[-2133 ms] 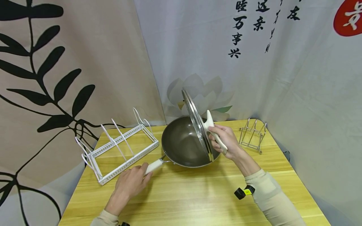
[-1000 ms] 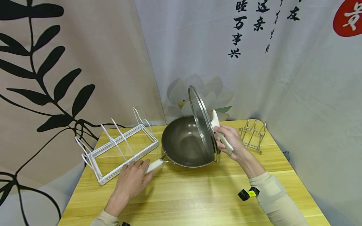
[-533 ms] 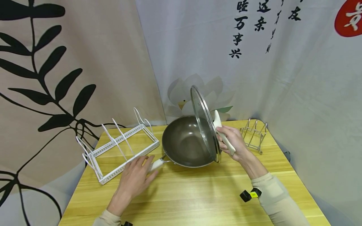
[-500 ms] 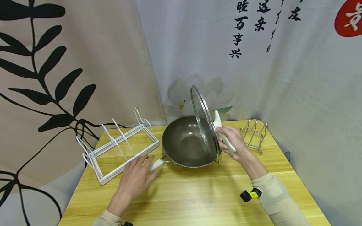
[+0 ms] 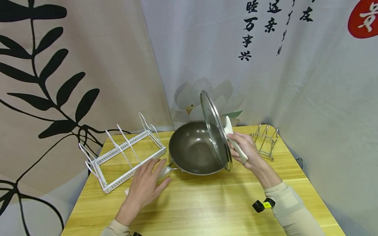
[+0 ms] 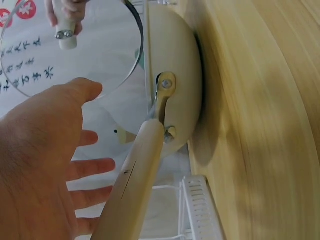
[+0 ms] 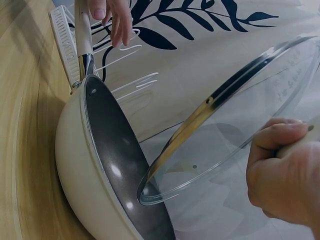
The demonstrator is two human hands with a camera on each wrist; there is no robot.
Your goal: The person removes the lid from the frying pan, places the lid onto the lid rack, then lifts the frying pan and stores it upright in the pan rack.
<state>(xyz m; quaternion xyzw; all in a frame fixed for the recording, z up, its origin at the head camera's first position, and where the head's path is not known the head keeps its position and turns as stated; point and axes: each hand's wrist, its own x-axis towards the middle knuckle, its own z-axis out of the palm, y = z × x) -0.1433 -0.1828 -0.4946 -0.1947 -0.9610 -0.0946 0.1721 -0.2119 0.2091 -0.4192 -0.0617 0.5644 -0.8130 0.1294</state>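
Observation:
A wok (image 5: 189, 150) with a dark inside and a cream outside sits on the wooden table, its pale handle (image 6: 135, 175) pointing towards the front left. My left hand (image 5: 144, 185) hovers over that handle with fingers spread, not wrapped around it. A glass lid (image 5: 214, 131) with a metal rim stands steeply tilted over the wok's right side. My right hand (image 5: 245, 149) grips the lid's cream handle (image 5: 238, 147). In the right wrist view, the lid's lower edge overlaps the wok's opening; whether they touch I cannot tell.
To the left of the wok lies a white rack (image 5: 134, 170) with upright wire dividers. A small metal wire rack (image 5: 265, 141) stands at the table's back right. Printed curtains (image 5: 124, 65) hang behind the wooden table (image 5: 200, 209).
My left hand has let go of the wok handle; its fingers have straightened and risen above it. My right hand has shifted right with the lid, uncovering more of the wok.

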